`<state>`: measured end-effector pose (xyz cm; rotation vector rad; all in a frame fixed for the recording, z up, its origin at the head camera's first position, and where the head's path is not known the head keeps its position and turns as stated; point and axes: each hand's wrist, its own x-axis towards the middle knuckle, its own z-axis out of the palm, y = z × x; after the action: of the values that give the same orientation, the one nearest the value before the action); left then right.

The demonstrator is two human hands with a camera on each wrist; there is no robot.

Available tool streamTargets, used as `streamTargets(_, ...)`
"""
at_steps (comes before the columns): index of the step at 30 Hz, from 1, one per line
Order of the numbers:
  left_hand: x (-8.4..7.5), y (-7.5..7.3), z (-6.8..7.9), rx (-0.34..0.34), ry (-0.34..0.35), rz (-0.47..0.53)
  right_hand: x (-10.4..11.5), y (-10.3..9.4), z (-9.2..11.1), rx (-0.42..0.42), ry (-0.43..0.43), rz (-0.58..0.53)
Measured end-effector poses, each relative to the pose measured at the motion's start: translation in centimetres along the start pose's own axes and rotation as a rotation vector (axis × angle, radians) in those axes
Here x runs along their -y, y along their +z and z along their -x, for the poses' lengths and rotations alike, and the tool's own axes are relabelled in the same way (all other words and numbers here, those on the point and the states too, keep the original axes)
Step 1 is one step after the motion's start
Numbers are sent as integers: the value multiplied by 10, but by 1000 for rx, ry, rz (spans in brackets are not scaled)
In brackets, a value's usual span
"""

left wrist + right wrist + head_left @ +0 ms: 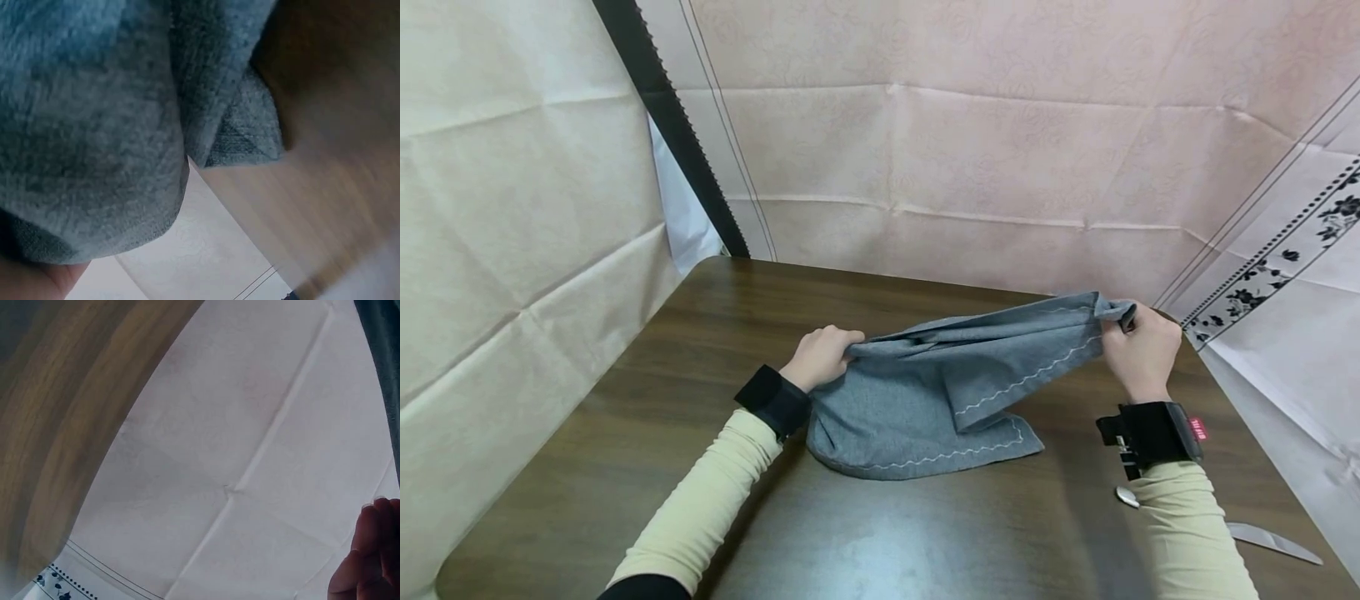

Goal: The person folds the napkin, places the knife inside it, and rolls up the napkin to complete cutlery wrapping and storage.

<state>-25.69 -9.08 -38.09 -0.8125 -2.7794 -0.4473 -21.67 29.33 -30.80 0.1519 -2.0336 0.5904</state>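
At the left end of the cloth (pixel 887 408): the left hand (pixel 822 357), clamped on its upper corner.
At the right end of the cloth: the right hand (pixel 1142 352), fingers curled round a bunched corner.
Under the cloth: the wooden surface (pixel 625 467); the cloth spans its middle, right end raised, though whether the lower part touches wood cannot be told.
Cloth's handling: blue-grey, folded, with wavy white stitching; probably light, soft and floppy, giving little slip and not fragile, a bit stiffer where layers stack.
Cloth's best hold: likely the two upper corners, with all layers caught, since the loose stitched flaps could sag or fold over.
Right of the cloth, nearer the person: a metal blade (pixel 1273 542), partly behind the sleeve (pixel 1187 525).
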Motion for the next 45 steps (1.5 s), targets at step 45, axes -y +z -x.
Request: streamTargets(45,-3,-18,-15,-103,-93,661,-15,-17,21,374,177,106)
